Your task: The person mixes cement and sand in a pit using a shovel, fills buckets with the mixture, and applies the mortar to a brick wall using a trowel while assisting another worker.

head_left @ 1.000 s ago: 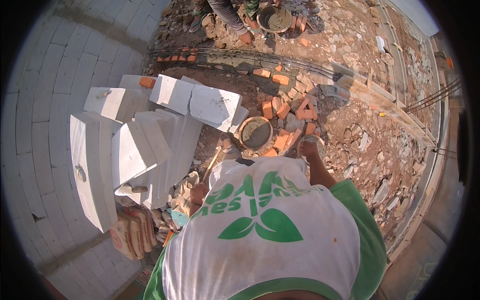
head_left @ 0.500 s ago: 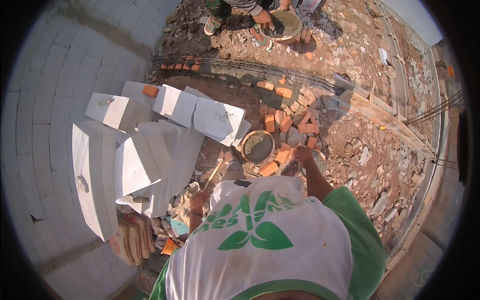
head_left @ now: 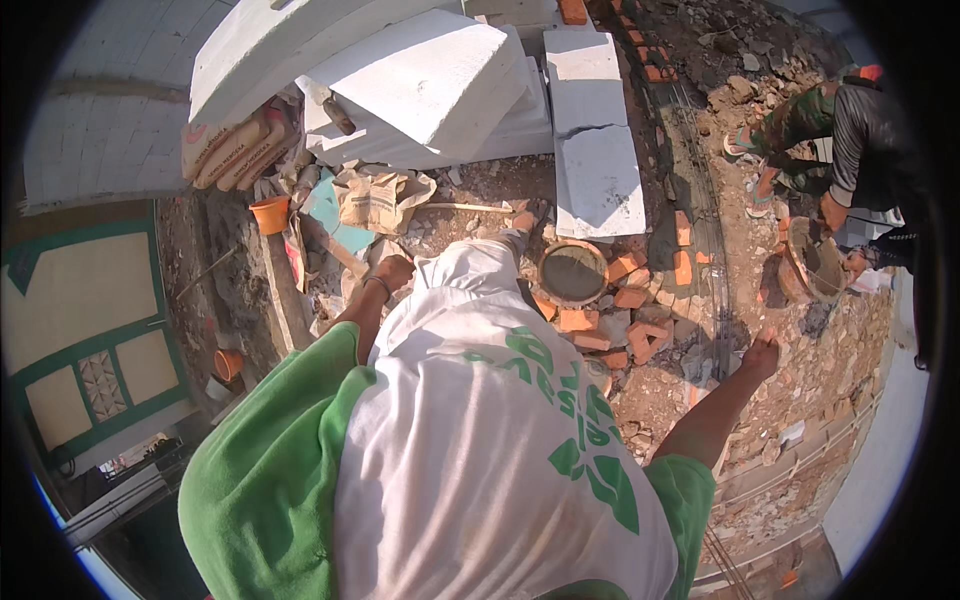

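My left hand hangs over the rubble at my left side, fingers curled, with nothing visible in it. The nearest thing to it is a crumpled brown paper sack. Out to my right, my right hand is closed like a fist above the broken ground, and nothing shows in it. By my feet stands a round tub of grey mortar. Orange bricks, some of them broken, lie heaped beside it.
White lightweight blocks are stacked ahead, with a cracked block beside them. Full sacks, an orange bucket and a wooden stick lie to the left. At right a co-worker bends over another mortar tub; steel bars run between us.
My view and body have turned to the left. My right hand has moved from beside the bricks out to the right. My left hand has come away from the stick.
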A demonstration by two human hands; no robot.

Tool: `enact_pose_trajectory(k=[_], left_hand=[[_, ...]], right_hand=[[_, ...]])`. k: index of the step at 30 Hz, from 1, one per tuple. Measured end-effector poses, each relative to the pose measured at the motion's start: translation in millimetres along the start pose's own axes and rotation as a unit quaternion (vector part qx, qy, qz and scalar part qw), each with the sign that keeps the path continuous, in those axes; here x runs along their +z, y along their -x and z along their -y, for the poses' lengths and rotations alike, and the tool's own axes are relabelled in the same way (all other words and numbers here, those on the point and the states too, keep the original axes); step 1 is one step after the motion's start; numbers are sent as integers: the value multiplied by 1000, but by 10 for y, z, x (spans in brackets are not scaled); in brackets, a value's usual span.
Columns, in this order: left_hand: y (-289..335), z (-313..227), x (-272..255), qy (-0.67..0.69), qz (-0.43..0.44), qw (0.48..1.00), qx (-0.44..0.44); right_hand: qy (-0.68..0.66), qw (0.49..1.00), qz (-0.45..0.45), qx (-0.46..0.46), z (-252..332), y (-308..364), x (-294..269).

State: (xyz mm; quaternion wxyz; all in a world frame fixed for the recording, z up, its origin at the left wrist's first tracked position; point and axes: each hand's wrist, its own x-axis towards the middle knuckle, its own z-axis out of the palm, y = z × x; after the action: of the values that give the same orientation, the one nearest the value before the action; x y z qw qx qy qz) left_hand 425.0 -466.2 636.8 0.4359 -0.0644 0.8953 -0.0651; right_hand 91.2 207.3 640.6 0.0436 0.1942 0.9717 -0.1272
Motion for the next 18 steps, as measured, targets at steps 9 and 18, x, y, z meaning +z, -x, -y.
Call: enact_pose_trajectory(k=[9,18], left_hand=[[-983,-476,-144,44,-141,984,102],[-1440,-455,-144,832,-16,553,47]], right_hand=[[-563,770,183,241,-31,1715,1008],[-362,920,147,19,-851,2477,1853]])
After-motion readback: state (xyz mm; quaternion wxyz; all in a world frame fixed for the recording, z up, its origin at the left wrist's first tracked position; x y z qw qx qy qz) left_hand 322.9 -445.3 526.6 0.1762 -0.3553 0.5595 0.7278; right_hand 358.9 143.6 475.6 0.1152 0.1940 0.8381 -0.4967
